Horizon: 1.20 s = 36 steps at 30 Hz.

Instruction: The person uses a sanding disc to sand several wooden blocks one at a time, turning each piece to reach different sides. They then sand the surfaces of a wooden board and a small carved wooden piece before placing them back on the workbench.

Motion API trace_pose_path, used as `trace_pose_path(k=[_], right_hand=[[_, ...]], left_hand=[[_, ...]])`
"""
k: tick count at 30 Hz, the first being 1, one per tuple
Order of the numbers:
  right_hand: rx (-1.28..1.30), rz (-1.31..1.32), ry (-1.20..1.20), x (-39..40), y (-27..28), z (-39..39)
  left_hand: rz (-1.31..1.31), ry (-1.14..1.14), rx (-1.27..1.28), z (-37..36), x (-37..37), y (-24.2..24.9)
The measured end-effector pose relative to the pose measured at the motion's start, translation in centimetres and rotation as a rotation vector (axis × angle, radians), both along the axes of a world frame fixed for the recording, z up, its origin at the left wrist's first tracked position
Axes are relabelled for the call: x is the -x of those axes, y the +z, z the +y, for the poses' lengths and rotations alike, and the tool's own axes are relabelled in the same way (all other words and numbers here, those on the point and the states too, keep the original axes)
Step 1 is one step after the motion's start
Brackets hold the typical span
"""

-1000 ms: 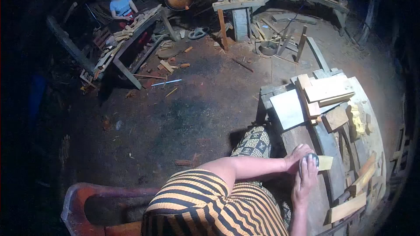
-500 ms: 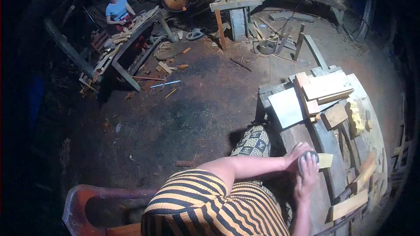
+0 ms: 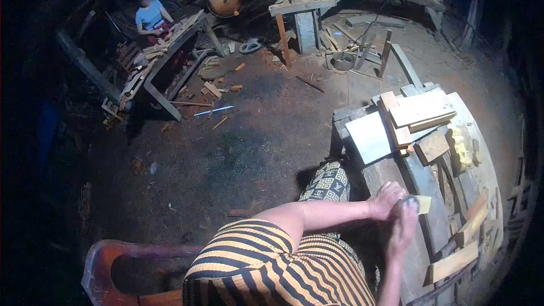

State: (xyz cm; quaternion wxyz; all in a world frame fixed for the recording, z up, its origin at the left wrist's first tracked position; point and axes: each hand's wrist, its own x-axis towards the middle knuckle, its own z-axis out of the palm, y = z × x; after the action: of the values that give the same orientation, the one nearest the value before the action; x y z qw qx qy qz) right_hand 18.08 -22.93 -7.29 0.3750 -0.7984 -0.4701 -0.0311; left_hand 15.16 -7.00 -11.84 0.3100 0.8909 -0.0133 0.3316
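Observation:
On the near part of the bench, my left hand (image 3: 389, 199) is closed, apparently on the left end of a flat, pale yellowish piece of wood (image 3: 424, 204). The far end of that piece sticks out to the right. A dark, rounded block (image 3: 409, 199) lies over its middle, under the fingers of my right hand (image 3: 403, 228). Those fingers are bent over the block and press it against the wood. Both hands touch or nearly touch each other, and my left hand's grip is partly hidden.
On the bench (image 3: 377, 178) lie a white sheet (image 3: 369, 137), stacked pale boards (image 3: 422, 109), a wooden block (image 3: 432, 146) and loose offcuts (image 3: 453, 263). A red chair (image 3: 102, 266) is at lower left. Another person (image 3: 150, 16) sits behind a wood-covered table (image 3: 170, 51).
Both hands have shifted slightly; my right hand and the dark block have moved a little to the right along the pale wood. The other person's arms have moved slightly.

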Motion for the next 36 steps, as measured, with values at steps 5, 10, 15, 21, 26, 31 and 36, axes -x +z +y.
trace_pose_path(k=[5, 10, 15, 21, 26, 31, 36], right_hand=[[-0.328, 0.41, -0.184, -5.7, -2.7, -0.4], [-0.001, -0.076, 0.096, 1.7, 1.3, -0.1], [-0.044, 0.119, -0.17, -5.3, -1.7, -0.1], [-0.07, 0.087, -0.073, -1.6, -0.4, 0.4], [0.013, -0.111, 0.144, 0.9, 1.7, 0.5], [-0.035, 0.07, -0.131, -7.0, -1.6, 0.5], [-0.03, 0.024, -0.069, -0.7, -0.6, -0.4]], left_hand=[[-0.012, -0.018, 0.054, -0.1, 0.1, 0.1], [-0.018, 0.001, 0.014, 0.0, -1.0, -1.3], [-0.035, -0.01, 0.067, -0.1, 0.0, 0.5], [-0.033, 0.024, 0.016, -0.2, 0.0, -0.1], [-0.029, -0.001, 0.0, 0.1, -0.5, -1.1], [0.007, -0.051, 0.04, 0.1, 0.4, 1.0], [-0.031, -0.011, 0.028, -0.1, -0.1, 0.1]])
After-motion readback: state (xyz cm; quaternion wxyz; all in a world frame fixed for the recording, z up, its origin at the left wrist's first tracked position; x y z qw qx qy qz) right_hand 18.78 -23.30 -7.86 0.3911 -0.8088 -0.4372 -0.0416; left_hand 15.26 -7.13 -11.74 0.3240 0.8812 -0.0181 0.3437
